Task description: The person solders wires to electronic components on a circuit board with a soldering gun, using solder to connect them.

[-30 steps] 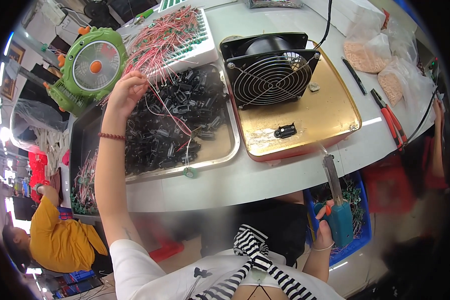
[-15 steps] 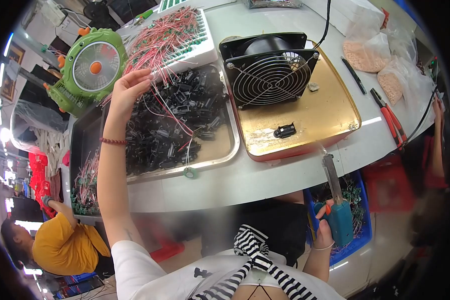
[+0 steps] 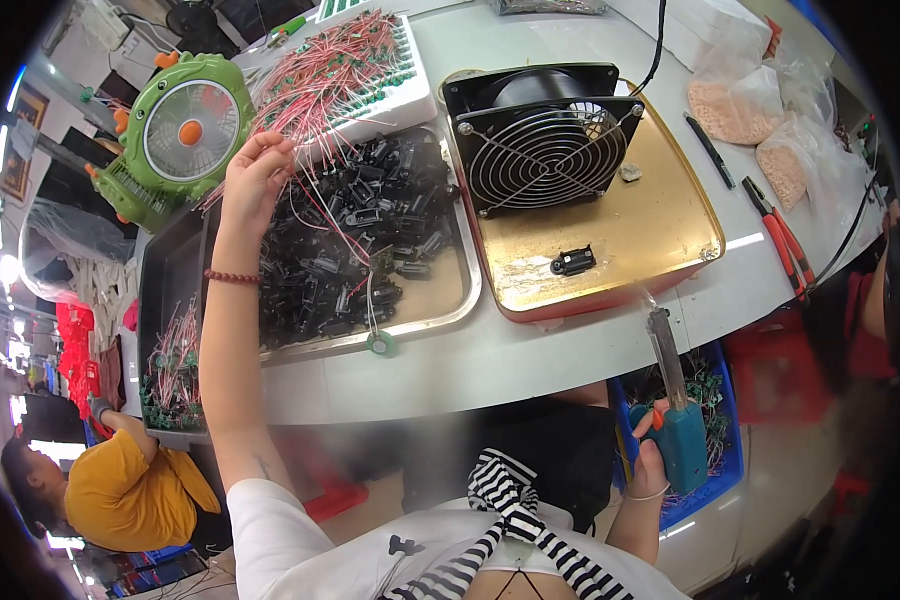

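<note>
My left hand point(image 3: 260, 172) is raised over the left side of a metal tray point(image 3: 440, 312) of small black plastic parts point(image 3: 320, 265), its fingers pinched on thin red and white wires point(image 3: 332, 222). The wires hang down across the parts, and a small round green piece point(image 3: 380, 343) dangles at their lower end by the tray's front edge. At the right, below the table edge, my right hand point(image 3: 650, 465) grips a teal gun-shaped tool point(image 3: 683, 450) with a long metal barrel and an orange trigger. One black part point(image 3: 572, 261) lies on a gold tin lid point(image 3: 660, 230) beyond the barrel.
A black fan with a wire guard point(image 3: 545, 165) stands on the tin. Behind the tray, a white foam block point(image 3: 410, 95) bears many wired pieces. A green toy-shaped fan point(image 3: 190, 130) is at left. Red-handled pliers point(image 3: 785, 240) and bags lie right; a blue bin point(image 3: 710, 490) sits below.
My left hand has shifted slightly, with its fingers curled in more. The hanging wires and green piece have swung a little; my right hand holds the tool almost unmoved.
</note>
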`<state>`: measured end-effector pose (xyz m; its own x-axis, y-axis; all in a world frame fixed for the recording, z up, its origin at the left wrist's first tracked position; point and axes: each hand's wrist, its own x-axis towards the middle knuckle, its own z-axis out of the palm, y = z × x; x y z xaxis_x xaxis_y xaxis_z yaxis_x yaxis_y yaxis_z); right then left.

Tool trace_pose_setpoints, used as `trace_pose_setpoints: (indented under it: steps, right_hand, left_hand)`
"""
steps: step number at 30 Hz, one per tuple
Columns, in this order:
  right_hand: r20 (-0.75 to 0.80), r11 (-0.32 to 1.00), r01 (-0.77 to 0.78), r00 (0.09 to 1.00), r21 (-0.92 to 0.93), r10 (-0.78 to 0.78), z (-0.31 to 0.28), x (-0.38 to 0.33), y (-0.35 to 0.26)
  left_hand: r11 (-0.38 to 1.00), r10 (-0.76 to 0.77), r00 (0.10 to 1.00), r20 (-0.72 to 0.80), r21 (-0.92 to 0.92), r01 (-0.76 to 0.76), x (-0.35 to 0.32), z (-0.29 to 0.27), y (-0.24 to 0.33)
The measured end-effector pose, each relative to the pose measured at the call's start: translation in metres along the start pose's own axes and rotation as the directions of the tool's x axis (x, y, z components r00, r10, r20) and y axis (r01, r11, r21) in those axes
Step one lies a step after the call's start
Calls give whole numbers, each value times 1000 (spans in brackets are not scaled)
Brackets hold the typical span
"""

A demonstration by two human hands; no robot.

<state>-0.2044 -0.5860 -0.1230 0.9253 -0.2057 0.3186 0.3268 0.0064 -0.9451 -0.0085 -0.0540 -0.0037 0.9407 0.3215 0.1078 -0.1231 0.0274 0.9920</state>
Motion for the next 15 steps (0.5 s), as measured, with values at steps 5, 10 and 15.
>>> trace_pose_setpoints:
  steps: [5,10,15]
  right_hand:
    - [0,1000,-8,1000,-3,8,0,-1,3]
    - [-6,1000,-23,1000,-1,23,2,-2,4]
    - [13,1000,9,1000,-28,-9,5,2,-1]
  left_hand:
    - [997,0,1000,8,-71,0,6,0,0]
    - [997,18,998,-62,-68,-22,4,12,3]
    - [988,134,990,-38,-71,-136,14,19,16]
